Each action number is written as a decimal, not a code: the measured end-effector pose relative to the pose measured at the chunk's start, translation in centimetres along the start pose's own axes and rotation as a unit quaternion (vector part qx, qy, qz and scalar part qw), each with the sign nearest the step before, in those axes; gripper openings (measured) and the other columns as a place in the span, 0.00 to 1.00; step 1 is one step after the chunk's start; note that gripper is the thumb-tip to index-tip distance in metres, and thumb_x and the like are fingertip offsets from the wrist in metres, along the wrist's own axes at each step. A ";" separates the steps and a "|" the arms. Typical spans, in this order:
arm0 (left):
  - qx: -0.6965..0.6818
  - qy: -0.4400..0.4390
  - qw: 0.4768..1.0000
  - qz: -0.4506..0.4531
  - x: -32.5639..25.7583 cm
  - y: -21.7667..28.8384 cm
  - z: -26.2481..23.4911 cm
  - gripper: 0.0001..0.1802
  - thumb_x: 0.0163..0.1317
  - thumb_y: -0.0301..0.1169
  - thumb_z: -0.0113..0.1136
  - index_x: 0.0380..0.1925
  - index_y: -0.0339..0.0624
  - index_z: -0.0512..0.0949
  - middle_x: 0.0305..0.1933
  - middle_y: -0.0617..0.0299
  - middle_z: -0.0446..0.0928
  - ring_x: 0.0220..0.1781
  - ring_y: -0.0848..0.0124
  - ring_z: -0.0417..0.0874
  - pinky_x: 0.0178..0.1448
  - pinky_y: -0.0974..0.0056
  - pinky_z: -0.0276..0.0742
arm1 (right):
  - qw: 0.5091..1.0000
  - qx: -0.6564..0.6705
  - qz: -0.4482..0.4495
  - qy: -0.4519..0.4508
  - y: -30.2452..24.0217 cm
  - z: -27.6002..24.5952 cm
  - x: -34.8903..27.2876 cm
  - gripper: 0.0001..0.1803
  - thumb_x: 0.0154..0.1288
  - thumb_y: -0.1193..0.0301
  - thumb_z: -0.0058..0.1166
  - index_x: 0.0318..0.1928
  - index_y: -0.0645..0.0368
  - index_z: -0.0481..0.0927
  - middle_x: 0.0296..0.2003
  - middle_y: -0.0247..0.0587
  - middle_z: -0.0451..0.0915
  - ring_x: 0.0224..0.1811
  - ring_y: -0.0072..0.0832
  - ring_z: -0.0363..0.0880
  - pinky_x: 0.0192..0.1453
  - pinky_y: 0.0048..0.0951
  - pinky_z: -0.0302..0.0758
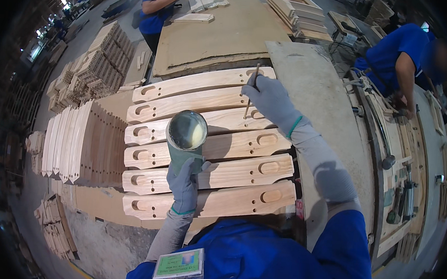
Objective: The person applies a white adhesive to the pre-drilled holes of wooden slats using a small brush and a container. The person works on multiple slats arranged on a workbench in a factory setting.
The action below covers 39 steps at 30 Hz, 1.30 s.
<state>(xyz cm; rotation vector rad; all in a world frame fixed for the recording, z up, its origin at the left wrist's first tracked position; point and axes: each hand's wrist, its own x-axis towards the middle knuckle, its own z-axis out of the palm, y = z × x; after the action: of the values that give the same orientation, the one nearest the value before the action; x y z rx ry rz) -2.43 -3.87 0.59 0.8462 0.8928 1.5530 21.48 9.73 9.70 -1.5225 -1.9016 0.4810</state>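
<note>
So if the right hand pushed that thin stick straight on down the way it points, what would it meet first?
Probably the third wooden slat from the top: the right hand angles the thin stick down at it. Whether the tip already touches is unclear.

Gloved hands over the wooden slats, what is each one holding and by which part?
The left hand grips a green can around its lower body, open top up. The right hand pinches a thin brush near its upper end, tip on a wooden slat.

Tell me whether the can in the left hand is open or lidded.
Open: the can in the left hand shows no lid; pale liquid is visible inside.
</note>
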 end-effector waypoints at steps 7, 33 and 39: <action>-0.007 0.017 1.000 -0.002 0.2 -0.5 -0.1 0.16 0.64 0.22 0.49 0.52 0.33 0.65 0.45 0.51 0.74 0.45 0.64 0.80 0.50 0.56 0.82 | 0.998 -0.019 -0.049 0.027 1.1 1.8 0.5 0.13 0.59 0.63 0.52 0.30 0.62 0.75 0.22 0.47 0.78 0.28 0.43 0.78 0.36 0.38 0.72; 0.008 -0.025 0.999 -0.033 -1.2 4.1 1.4 0.15 0.67 0.27 0.46 0.50 0.29 0.67 0.44 0.52 0.76 0.42 0.65 0.81 0.45 0.62 0.83 | 0.892 0.448 -0.016 0.063 -5.7 -6.1 -7.3 0.04 0.58 0.79 0.55 0.34 0.65 0.75 0.29 0.46 0.79 0.30 0.22 0.78 0.34 0.22 0.75; -0.015 -0.087 0.995 -0.050 -3.1 7.7 2.6 0.21 0.65 0.27 0.46 0.56 0.30 0.61 0.51 0.44 0.72 0.47 0.53 0.81 0.47 0.53 0.83 | 0.866 0.487 -0.115 0.003 -9.7 -5.7 -13.7 0.07 0.55 0.86 0.56 0.34 0.65 0.74 0.33 0.47 0.80 0.34 0.26 0.80 0.36 0.25 0.78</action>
<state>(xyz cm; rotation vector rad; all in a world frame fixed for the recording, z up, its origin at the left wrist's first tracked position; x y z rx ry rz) -3.15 -7.52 8.40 0.8868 0.7730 1.3805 19.93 -6.58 16.54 -0.6112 -1.4075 1.1022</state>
